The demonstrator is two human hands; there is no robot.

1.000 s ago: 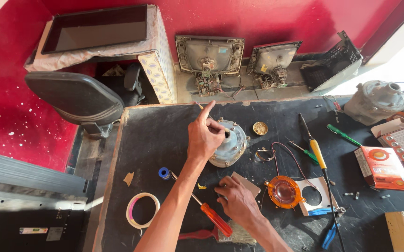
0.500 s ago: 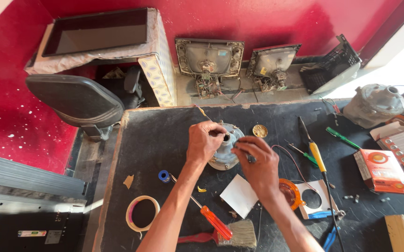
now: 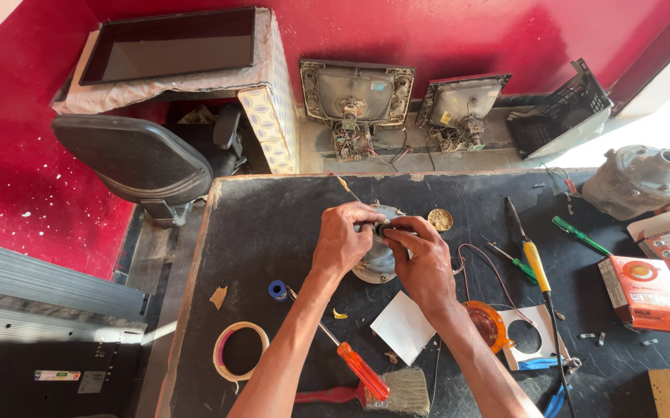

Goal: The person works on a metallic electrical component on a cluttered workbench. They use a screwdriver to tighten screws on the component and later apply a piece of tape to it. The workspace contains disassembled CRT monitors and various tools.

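On the black worktable both my hands meet over a grey metal motor part. My left hand grips its left side. My right hand closes on its top right, fingers pinched on a small dark piece at the top. Most of the part is hidden under my hands. A thin wire sticks out behind it. A white sheet of paper lies just below my right wrist.
Near the front lie a red-handled screwdriver, a brush, a tape ring and a blue spool. To the right are an orange round part, a brass disc, a yellow-handled screwdriver, green screwdrivers and orange boxes. A black chair stands left.
My right hand left the sheet of paper near the front and rose to the motor part. My left hand, first with a finger raised, closed on the part's left side.
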